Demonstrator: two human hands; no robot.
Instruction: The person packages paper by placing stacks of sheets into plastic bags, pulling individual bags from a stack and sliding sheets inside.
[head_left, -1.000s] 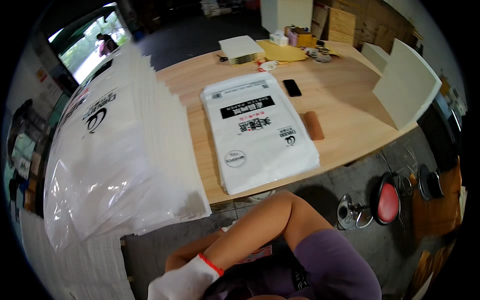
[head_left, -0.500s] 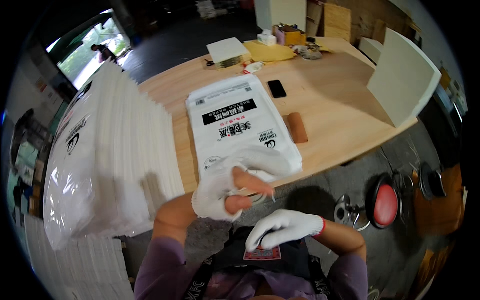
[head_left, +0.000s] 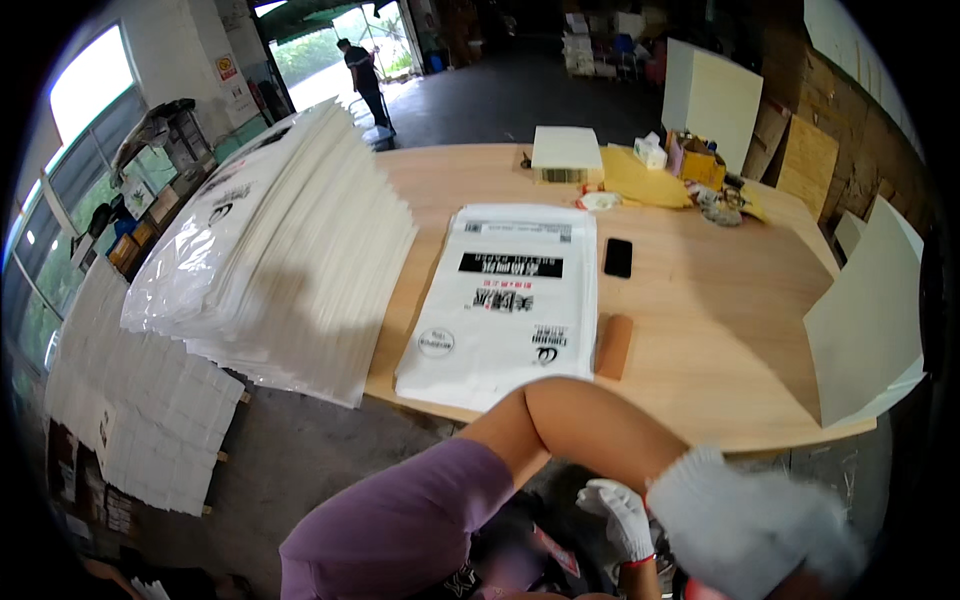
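My left hand [head_left: 755, 515], in a white knit glove, is smeared by motion off the table's near right corner. Its bare forearm bends across in front of me, and its fingers cannot be made out. Close to my body, my right hand [head_left: 618, 515] wears a white glove with a red cuff. Its fingers are bent together; whether anything is in them is hidden. Beyond my left forearm, a white printed pack of paper [head_left: 500, 305] lies flat on the wooden table [head_left: 720, 330]. A brown roll [head_left: 613, 347] lies beside the pack, and a black phone [head_left: 618, 257] is farther back.
A tall stack of plastic-wrapped white packs [head_left: 290, 260] leans at the left. Curved white boards [head_left: 865, 310] stand on the right edge. Yellow paper [head_left: 645, 180], a white block [head_left: 565, 150] and a small box [head_left: 700, 160] lie at the back. A person [head_left: 362, 80] stands near the doorway.
My left hand has swung right and down from the pack's near edge, its forearm now crossing in front of me. My right hand has shifted right and lower. The view has turned upward and left.
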